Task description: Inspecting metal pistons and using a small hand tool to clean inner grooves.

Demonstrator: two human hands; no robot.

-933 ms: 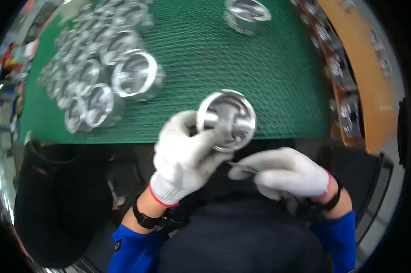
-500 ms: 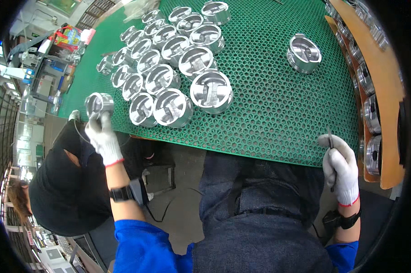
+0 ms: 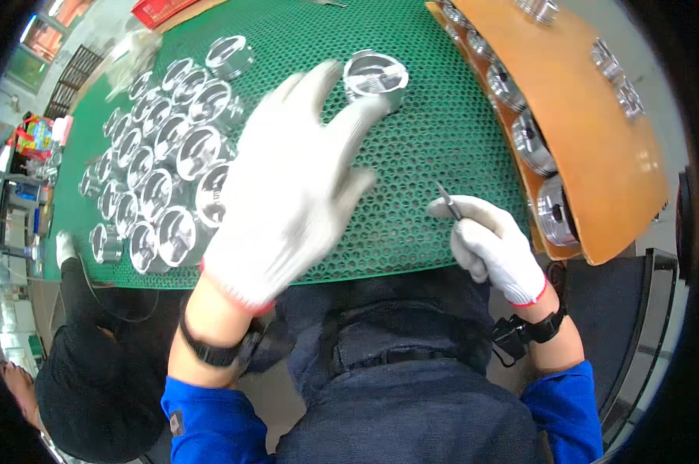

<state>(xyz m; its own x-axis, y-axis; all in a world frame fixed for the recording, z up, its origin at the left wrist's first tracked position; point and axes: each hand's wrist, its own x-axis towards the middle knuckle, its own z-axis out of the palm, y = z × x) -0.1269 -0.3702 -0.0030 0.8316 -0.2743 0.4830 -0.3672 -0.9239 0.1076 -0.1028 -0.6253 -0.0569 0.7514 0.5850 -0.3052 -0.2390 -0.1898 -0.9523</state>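
My left hand point(image 3: 288, 178), in a white knit glove, reaches over the green perforated mat point(image 3: 411, 185) with its fingers apart and nothing seen in them. Its fingertips are close beside a lone silver piston point(image 3: 376, 76); whether they touch it I cannot tell. My right hand point(image 3: 495, 243), gloved too, is closed on a slim dark pointed tool point(image 3: 448, 203), whose tip sticks out past the finger and thumb. Left of my left hand, several metal pistons point(image 3: 177, 234) stand grouped in rows, some hidden behind the glove. One piston point(image 3: 106, 243) sits at the group's near left corner.
On the right, a tan board rack point(image 3: 589, 131) holds more pistons point(image 3: 557, 210) along its side. A red basket point(image 3: 158, 9) and a clear plastic bag point(image 3: 133, 58) lie at the far left. Another person in dark clothes point(image 3: 94, 387) is at the left, a gloved hand point(image 3: 66, 249) by the mat.
My left hand has let go of a piston at the left and swung right toward the lone piston. The view has turned rightward. My right hand still grips the pointed tool.
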